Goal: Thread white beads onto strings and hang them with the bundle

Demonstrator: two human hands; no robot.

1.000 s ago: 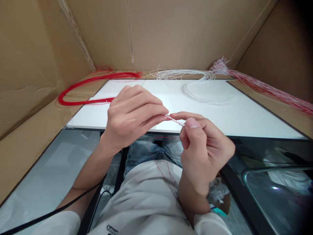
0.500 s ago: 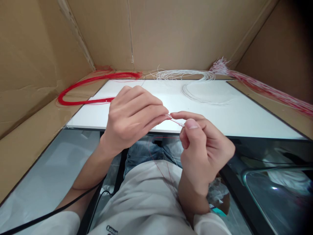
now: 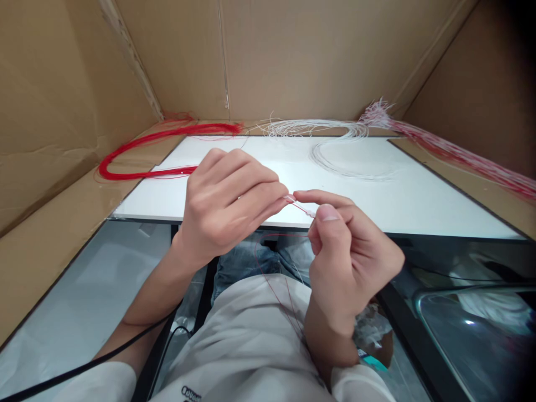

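Left hand [image 3: 232, 204] and right hand [image 3: 347, 251] are held close together, each pinched on the red and white strands [image 3: 299, 207] stretched between them. A small white lump [image 3: 310, 214] is seen by the right thumb; whether it is fully formed cannot be told. Loose thread [image 3: 268, 276] is left hanging over the shirt [image 3: 251, 329]. Beyond, on the worktop [image 3: 439, 206], the red bundle [image 3: 121, 159] and white bundle [image 3: 352, 129] are kept separate, while both colours are already combined in the mixed bundle [image 3: 469, 152]. Across the left forearm, a black cable [image 3: 84, 365] is draped
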